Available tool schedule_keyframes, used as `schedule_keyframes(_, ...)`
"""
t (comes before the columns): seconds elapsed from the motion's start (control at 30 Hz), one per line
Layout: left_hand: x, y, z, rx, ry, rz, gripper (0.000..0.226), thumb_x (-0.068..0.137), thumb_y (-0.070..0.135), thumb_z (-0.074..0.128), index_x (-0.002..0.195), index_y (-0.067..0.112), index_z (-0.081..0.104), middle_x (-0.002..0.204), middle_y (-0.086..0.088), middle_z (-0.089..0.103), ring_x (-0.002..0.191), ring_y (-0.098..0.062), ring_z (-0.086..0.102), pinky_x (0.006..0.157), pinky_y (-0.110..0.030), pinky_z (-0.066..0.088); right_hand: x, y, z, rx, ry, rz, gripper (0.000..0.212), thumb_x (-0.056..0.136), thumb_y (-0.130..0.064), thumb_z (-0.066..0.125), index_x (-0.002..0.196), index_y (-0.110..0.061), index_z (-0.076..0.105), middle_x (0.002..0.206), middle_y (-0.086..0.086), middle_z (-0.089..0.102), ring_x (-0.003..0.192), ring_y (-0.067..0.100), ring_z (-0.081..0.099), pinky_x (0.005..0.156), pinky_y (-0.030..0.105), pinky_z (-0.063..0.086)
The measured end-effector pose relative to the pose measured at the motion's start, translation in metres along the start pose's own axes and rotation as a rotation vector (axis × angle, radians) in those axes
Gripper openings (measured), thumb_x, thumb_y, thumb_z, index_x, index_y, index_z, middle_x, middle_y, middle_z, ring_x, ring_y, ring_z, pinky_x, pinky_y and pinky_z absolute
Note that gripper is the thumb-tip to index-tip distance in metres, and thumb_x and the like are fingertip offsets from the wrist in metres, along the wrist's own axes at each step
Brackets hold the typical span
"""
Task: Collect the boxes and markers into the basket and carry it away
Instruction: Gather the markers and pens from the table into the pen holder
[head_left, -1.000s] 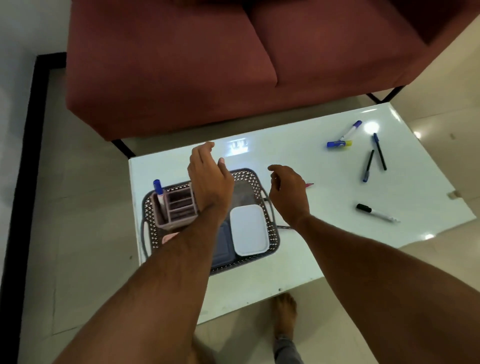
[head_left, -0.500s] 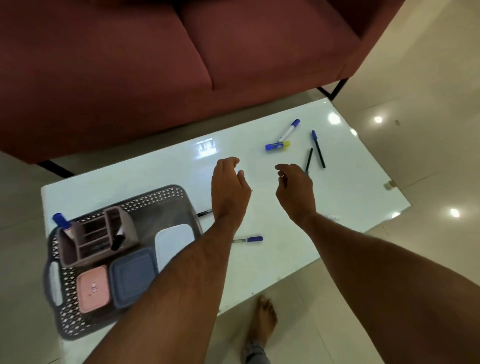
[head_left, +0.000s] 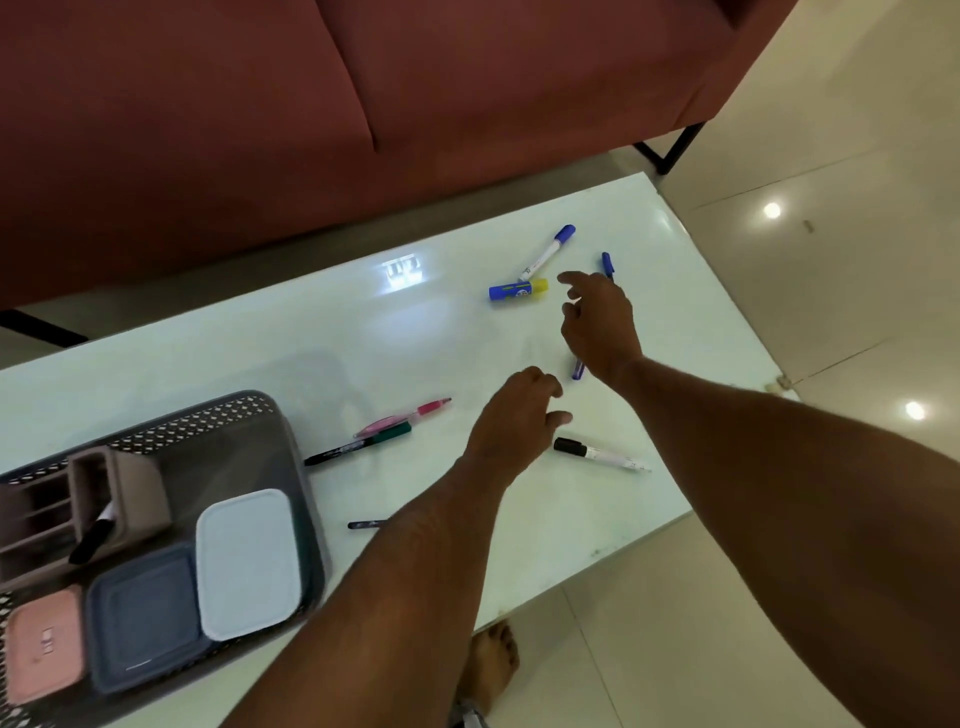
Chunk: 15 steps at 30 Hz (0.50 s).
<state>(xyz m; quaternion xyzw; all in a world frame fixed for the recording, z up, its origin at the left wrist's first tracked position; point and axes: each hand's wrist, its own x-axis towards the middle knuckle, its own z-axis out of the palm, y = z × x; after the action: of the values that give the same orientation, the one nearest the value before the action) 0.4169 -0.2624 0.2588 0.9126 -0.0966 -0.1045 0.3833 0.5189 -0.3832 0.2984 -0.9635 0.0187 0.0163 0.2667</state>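
Observation:
A grey perforated basket (head_left: 244, 415) stands on the table's left, holding a white box (head_left: 247, 564), a dark blue box (head_left: 143, 623), a pink box (head_left: 44, 642) and a brown pen holder (head_left: 119, 499). Several markers lie loose on the table: a blue-capped white one (head_left: 548, 252), a blue and yellow one (head_left: 517, 290), a pink pen (head_left: 402, 415), a green-capped one (head_left: 358, 444) and a black-capped one (head_left: 597, 454). My right hand (head_left: 597, 322) hovers empty, fingers spread, just right of the blue and yellow marker. My left hand (head_left: 514, 421) is loosely curled and empty, left of the black-capped marker.
The white glossy table (head_left: 260, 338) ends near my feet; a red sofa (head_left: 311, 104) stands right behind it. Two blue pens (head_left: 607, 262) lie partly under my right hand. A dark pen (head_left: 366, 524) peeks out beside my left forearm. My bare foot (head_left: 491, 665) is on the tiled floor.
My view has swung right, so the basket now sits at the left. Both hands have left the basket and reached across the table, the right hand nearing the far markers.

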Motion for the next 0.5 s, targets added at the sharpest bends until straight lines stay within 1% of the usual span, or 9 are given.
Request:
schedule_keyframes(0.07,0.008,0.002,0.010,0.027,-0.089,0.029,0.040,0.087,0.035,0.071,0.119,0.012,0.062,0.118,-0.004,0.061,0.113,-0.018,0.054,0.093,-0.032,0.047,0.025,0.007,0.004,-0.008,-0.030,0.010,0.042,0.095,-0.006,0.053,0.135,-0.016,0.058,0.126,0.011,0.062,0.114,0.022,0.061,0.090,0.022,0.039)
schedule_keyframes(0.13,0.010,0.001,0.017,0.046,-0.147,0.098,0.044,0.084,0.036,0.074,0.118,0.011,0.062,0.117,-0.004,0.061,0.113,-0.018,0.053,0.094,-0.033,0.046,0.042,0.010,0.007,-0.025,-0.045,0.016,0.041,0.096,-0.010,0.054,0.137,-0.016,0.057,0.129,0.012,0.059,0.118,0.024,0.059,0.092,0.024,0.039)
schedule_keyframes(0.2,0.013,-0.003,0.025,0.064,-0.197,0.158,0.046,0.080,0.033,0.078,0.116,0.010,0.063,0.115,-0.004,0.061,0.111,-0.020,0.053,0.093,-0.035,0.047,0.060,0.014,0.011,-0.036,-0.068,0.029,0.042,0.096,-0.011,0.054,0.138,-0.016,0.056,0.132,0.012,0.057,0.122,0.025,0.056,0.095,0.025,0.039)
schedule_keyframes(0.3,0.019,-0.010,0.032,0.121,-0.253,0.222,0.045,0.077,0.029,0.081,0.114,0.010,0.065,0.110,-0.004,0.062,0.104,-0.021,0.054,0.086,-0.036,0.047,0.082,0.018,0.023,-0.041,-0.116,0.037,0.045,0.095,-0.010,0.054,0.140,-0.017,0.055,0.133,0.013,0.058,0.122,0.025,0.055,0.099,0.026,0.039)
schedule_keyframes(0.37,0.023,-0.015,0.037,0.168,-0.246,0.299,0.039,0.075,0.025,0.081,0.108,0.010,0.067,0.103,-0.004,0.061,0.097,-0.022,0.055,0.080,-0.037,0.047,0.095,0.020,0.032,-0.029,-0.155,0.054,0.050,0.093,-0.006,0.053,0.142,-0.017,0.053,0.138,0.011,0.057,0.127,0.025,0.054,0.103,0.027,0.039)
schedule_keyframes(0.5,0.026,-0.020,0.042,0.212,-0.196,0.453,0.011,0.078,0.015,0.074,0.087,0.014,0.067,0.084,-0.001,0.058,0.082,-0.021,0.053,0.066,-0.037,0.045,0.114,0.021,0.045,-0.045,-0.206,0.071,0.054,0.094,-0.008,0.049,0.147,-0.020,0.047,0.146,0.016,0.049,0.133,0.031,0.048,0.109,0.033,0.038)
